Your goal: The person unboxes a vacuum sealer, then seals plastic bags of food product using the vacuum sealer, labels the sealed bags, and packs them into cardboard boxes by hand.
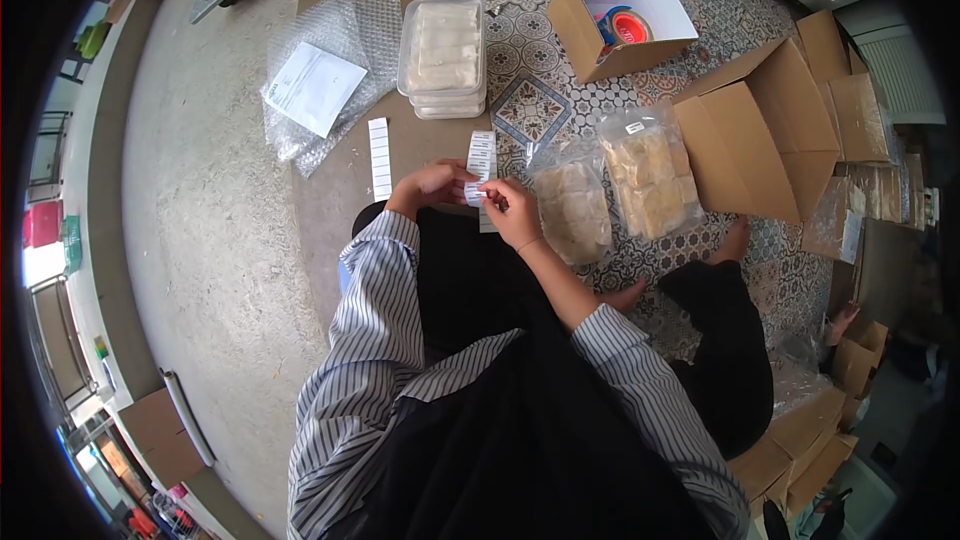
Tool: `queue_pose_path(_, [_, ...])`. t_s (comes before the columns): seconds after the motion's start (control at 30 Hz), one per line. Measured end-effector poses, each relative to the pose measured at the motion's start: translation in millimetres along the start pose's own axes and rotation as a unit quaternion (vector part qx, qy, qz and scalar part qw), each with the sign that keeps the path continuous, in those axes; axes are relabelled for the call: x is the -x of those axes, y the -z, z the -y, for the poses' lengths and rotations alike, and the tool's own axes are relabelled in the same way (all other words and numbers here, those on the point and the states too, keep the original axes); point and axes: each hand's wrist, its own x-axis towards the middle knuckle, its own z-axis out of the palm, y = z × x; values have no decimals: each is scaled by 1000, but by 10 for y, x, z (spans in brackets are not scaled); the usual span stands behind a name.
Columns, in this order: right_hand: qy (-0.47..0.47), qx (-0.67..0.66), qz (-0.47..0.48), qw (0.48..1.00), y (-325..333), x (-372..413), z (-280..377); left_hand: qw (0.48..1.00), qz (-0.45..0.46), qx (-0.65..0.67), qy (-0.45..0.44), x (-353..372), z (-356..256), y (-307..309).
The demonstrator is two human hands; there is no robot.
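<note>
A white strip of printed labels [482,147] runs up and down in front of me. My left hand [440,185] is closed on its left edge, with fingertips on the strip. From the other side my right hand [513,213] pinches at the same strip, thumb and forefinger together; whether a single label is lifted there is too small to tell. A second label strip [379,160] lies on the floor left of my left hand. Close to my right hand is a clear bag of pale flat food pieces [572,208], with another such bag [652,180] beside it.
Stacked clear plastic boxes [442,50] stand ahead. Left of them, a paper sheet [314,87] lies on bubble wrap [375,35]. An open carton [622,15] holds tape rolls [628,27]. A larger open carton [745,135] stands at right, near another person's bare foot [733,240].
</note>
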Motion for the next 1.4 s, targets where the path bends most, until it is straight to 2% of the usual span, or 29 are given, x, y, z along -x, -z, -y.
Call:
queue_pose_path(0.07, [11, 22, -3, 1000, 12, 22, -4, 1000, -13, 10, 10, 8, -3, -7])
queue_pose_path(0.13, [72, 75, -25, 994, 3, 46, -8, 1000, -16, 6, 6, -13, 15, 14])
queue_pose_path(0.2, [106, 70, -40, 991, 7, 63, 21, 1000, -21, 2, 0, -47, 56, 68])
queue_pose_path(0.27, [140, 65, -54, 986, 29, 79, 84, 988, -155, -15, -24, -104, 132, 129])
queue_pose_path(0.3, [119, 37, -51, 991, 51, 89, 88, 988, -154, -15, -25, -164, 197, 181])
queue_pose_path(0.33, [97, 8, -47, 994, 83, 92, 82, 931, -293, -215, -42, -222, 251, 214])
queue_pose_path(0.37, [97, 10, -49, 994, 127, 94, 71, 816, -413, -400, -57, -286, 298, 247])
queue_pose_path(0.4, [47, -33, -31, 998, 185, 92, 57, 816, -411, -402, -59, -227, 232, 159])
queue_pose_path(0.43, [-2, -76, -14, 997, 242, 91, 42, 730, -472, -462, -175, -75, 105, -29])
queue_pose_path(0.47, [-8, -73, -37, 997, 324, 54, 19, 624, -515, -510, -291, 7, -22, -226])
queue_pose_path(0.5, [-32, -63, -33, 997, 386, 32, 36, 724, -437, -417, -335, 21, -81, -357])
queue_pose_path(0.53, [-57, -53, -30, 996, 445, 20, 54, 843, -330, -304, -297, -19, -81, -446])
queue_pose_path(0.6, [-65, -41, -34, 996, 535, -25, 70, 908, -132, -246, -313, -61, -108, -668])
queue_pose_path(0.67, [-72, -28, -35, 996, 638, -71, 83, 876, -92, -317, -352, -95, -195, -866])
queue_pose_path(0.73, [-39, 75, -7, 996, 769, -116, 122, 875, -81, -335, -341, -253, -257, -895])
queue_pose_path(0.8, [-34, 93, -9, 995, 876, -140, 141, 909, -51, -291, -294, -386, -309, -910])
queue_pose_path(0.87, [-35, 97, -54, 993, 934, -153, 132, 911, -25, -263, -317, -512, -315, -931])
queue_pose_path(0.9, [-36, 102, -54, 993, 936, -147, 102, 928, -12, -184, -323, -572, -298, -943])
queue_pose_path(0.97, [-97, 3, -160, 982, 905, -134, 30, 947, 1, -69, -314, -667, -249, -932])
queue_pose_path(1.0, [-99, 5, -157, 983, 902, -140, -32, 947, 0, -65, -313, -663, -263, -943])
queue_pose_path(1.03, [-189, -109, -148, 965, 888, -138, -94, 950, -18, -25, -310, -654, -269, -952])
queue_pose_path(1.07, [-276, -222, -136, 925, 870, -131, -158, 951, -37, 14, -306, -644, -275, -958])
queue_pose_path(1.1, [-303, -318, -124, 890, 873, -131, -172, 952, -39, 17, -304, -648, -271, -961])
queue_pose_path(1.2, [-307, -372, -160, 861, 886, -196, -242, 954, -49, 47, -292, -696, -226, -968])
queue_pose_path(1.27, [-311, -339, -172, 871, 951, -281, -302, 880, -206, -168, -392, -772, -219, -938])
queue_pose_path(1.3, [-262, -250, -176, 915, 987, -328, -365, 805, -304, -344, -376, -733, -266, -893])
queue_pose_path(1.33, [-210, -159, -176, 948, 1029, -363, -465, 806, -306, -342, -373, -785, -241, -828])
queue_pose_path(1.37, [-195, -88, -144, 966, 1070, -406, -573, 755, -351, -400, -384, -874, -204, -756])
queue_pose_path(1.4, [-195, -87, -142, 967, 1093, -454, -580, 697, -392, -455, -392, -990, -152, -667])
